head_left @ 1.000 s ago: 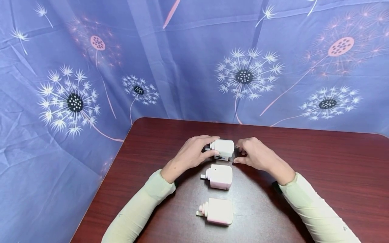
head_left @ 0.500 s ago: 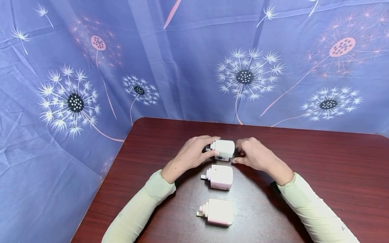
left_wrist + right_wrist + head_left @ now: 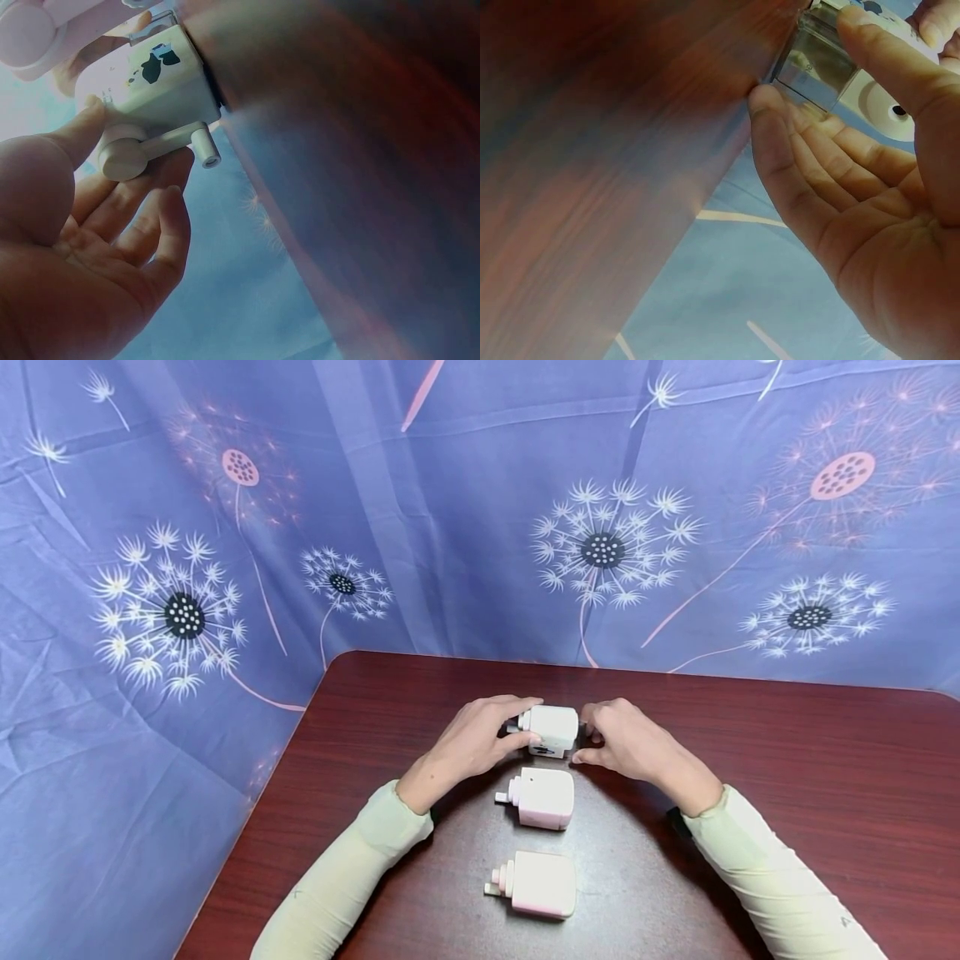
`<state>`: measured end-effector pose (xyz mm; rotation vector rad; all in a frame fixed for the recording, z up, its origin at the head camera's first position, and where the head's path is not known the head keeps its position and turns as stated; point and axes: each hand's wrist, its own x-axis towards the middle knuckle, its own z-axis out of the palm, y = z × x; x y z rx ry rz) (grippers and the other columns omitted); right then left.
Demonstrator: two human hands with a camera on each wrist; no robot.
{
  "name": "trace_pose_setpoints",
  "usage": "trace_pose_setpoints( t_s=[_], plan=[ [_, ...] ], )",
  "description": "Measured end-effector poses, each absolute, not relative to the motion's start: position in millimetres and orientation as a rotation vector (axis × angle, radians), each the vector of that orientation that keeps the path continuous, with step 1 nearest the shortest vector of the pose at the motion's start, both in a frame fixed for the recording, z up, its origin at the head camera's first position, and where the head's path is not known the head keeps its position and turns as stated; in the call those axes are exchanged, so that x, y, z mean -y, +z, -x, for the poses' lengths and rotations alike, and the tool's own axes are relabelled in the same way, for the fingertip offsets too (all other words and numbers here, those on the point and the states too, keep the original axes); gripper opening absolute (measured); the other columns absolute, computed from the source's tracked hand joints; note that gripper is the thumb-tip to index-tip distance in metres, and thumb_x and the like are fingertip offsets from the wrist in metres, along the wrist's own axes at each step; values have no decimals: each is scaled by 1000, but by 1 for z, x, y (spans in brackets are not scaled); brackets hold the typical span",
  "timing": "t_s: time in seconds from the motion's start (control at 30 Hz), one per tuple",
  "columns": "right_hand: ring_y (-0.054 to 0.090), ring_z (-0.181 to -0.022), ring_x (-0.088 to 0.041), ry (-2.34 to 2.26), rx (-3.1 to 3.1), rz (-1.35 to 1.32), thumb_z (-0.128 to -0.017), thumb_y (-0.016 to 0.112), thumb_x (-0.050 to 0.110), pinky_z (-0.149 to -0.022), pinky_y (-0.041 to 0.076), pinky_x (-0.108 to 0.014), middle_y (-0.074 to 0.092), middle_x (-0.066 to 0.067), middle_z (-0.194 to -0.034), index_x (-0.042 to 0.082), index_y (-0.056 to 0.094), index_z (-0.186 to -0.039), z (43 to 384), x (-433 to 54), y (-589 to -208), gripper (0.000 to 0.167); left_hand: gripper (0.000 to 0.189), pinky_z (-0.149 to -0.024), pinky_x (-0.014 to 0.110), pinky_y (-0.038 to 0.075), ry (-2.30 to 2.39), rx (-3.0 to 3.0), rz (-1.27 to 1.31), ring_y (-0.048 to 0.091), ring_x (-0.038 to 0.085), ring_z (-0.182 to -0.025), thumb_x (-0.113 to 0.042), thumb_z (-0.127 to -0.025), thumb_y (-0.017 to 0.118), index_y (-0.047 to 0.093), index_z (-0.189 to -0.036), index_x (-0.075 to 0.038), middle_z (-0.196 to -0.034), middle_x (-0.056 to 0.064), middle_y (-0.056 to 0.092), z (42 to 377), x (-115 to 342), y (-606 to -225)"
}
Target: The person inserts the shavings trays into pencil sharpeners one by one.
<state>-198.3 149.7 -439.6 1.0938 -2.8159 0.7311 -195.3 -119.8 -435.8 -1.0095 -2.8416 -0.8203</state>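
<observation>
In the head view a white crank pencil sharpener [image 3: 553, 723] stands at the back of a row, between both hands. My left hand [image 3: 472, 735] holds it from the crank side, thumb on the near face and fingers behind. Its crank handle [image 3: 174, 142] and dark cow-like print [image 3: 155, 66] show in the left wrist view. From the other end, my right hand [image 3: 632, 739] pinches the clear shavings drawer [image 3: 816, 66] between thumb and fingers. The pencil hole [image 3: 899, 110] is visible beside the drawer in the right wrist view.
Nearer on the dark red wooden table [image 3: 810, 793] lie two more sharpeners in line: a pale pink one [image 3: 546, 797] and a cream-pink one [image 3: 543, 883], cranks pointing left. A blue dandelion-print cloth [image 3: 465, 527] hangs behind the table and along its left.
My right hand has shifted very slightly left toward the sharpener. The left hand and all three sharpeners stay in place.
</observation>
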Motion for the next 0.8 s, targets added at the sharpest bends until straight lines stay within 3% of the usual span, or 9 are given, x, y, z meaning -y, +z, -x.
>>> trace_pose_setpoints(
  t_s=[0.8],
  plan=[
    [62,-67,-9,681,2865,-1084,-76,97,18,-63,54,-29,65,0,-74,7,63,-85,199,-141,-438,36,59,-102,37,55,-810,2837,1011,69,20,-123,-40,-100,73,60,-152,-13,-139,3,69,194,119,-435]
  ],
)
